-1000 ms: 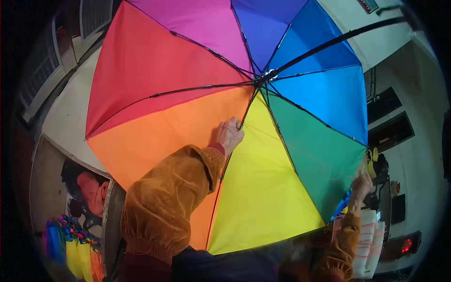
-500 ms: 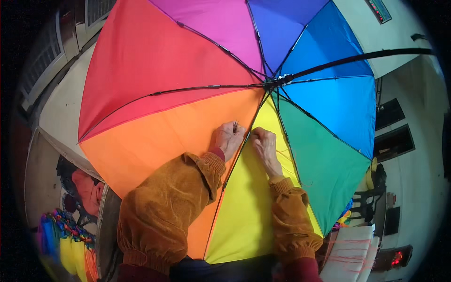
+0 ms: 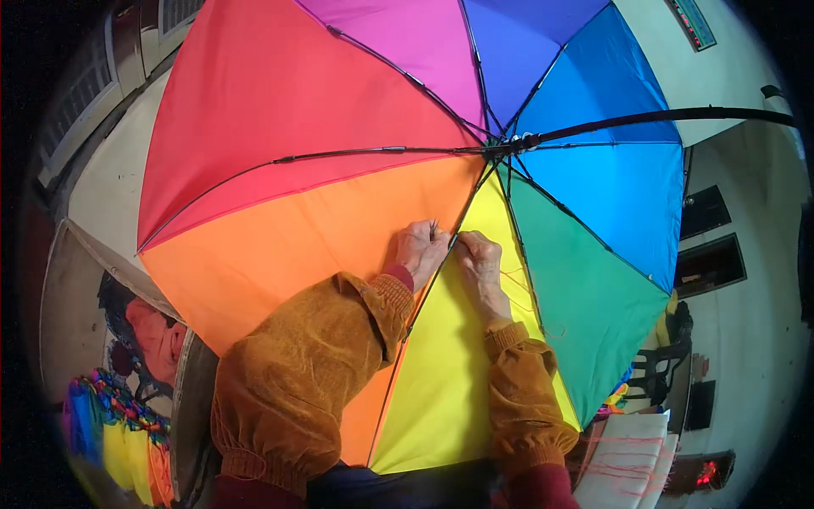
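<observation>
An open rainbow umbrella (image 3: 280,102) spreads before me with its inner side and black ribs facing up. Its dark shaft (image 3: 627,125) runs from the hub off to the right. My left hand (image 3: 418,252) is closed over the orange panel, beside the rib (image 3: 430,288) between orange and yellow; a thin dark pointed thing pokes out of its fingers. Just across that rib, my right hand (image 3: 481,263) pinches over the yellow panel. What its fingertips grip is too small to make out. A loose reddish thread (image 3: 555,331) curls over the yellow and green panels.
Rainbow-coloured folded cloth (image 3: 127,458) hangs at the lower left, below a red cloth (image 3: 157,339). At the lower right stands a pale block (image 3: 627,454) strung with red threads. A lit display (image 3: 694,24) is at the upper right.
The umbrella's hub and shaft have shifted slightly right in view, the shaft's outer end also lower. Both hands stay closed at the same rib, the left one having moved a little right.
</observation>
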`<action>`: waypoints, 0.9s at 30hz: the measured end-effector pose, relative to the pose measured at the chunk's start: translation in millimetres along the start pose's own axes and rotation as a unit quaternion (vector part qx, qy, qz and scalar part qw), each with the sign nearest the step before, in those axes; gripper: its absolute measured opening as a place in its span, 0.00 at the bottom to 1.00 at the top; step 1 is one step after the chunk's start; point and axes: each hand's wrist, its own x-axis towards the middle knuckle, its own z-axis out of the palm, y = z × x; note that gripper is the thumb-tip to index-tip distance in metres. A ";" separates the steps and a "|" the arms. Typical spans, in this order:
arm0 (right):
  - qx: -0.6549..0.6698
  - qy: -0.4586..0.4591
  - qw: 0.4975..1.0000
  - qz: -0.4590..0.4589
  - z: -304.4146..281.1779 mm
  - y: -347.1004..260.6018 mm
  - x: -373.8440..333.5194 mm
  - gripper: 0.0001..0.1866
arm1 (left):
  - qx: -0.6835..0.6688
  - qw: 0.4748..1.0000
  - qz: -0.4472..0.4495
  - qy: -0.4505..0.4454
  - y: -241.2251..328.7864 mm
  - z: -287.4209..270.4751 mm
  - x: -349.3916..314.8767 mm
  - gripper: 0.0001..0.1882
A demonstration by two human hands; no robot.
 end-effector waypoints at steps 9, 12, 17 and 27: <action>-0.019 0.024 1.000 0.006 10.9 6.1 -3.1 0.02 | 0.022 1.000 -0.007 0.004 -2.7 3.5 0.2 0.12; -0.023 0.041 0.999 -0.006 16.3 11.3 -3.6 0.02 | -0.070 0.997 -0.021 0.014 1.9 5.1 1.5 0.13; -0.033 0.030 0.998 0.044 12.9 7.7 -5.4 0.04 | -0.179 0.973 -0.138 -0.051 20.4 0.9 5.2 0.10; 0.086 0.099 0.976 0.172 9.5 -26.4 6.6 0.03 | -0.015 0.993 0.098 0.069 13.3 11.9 4.7 0.05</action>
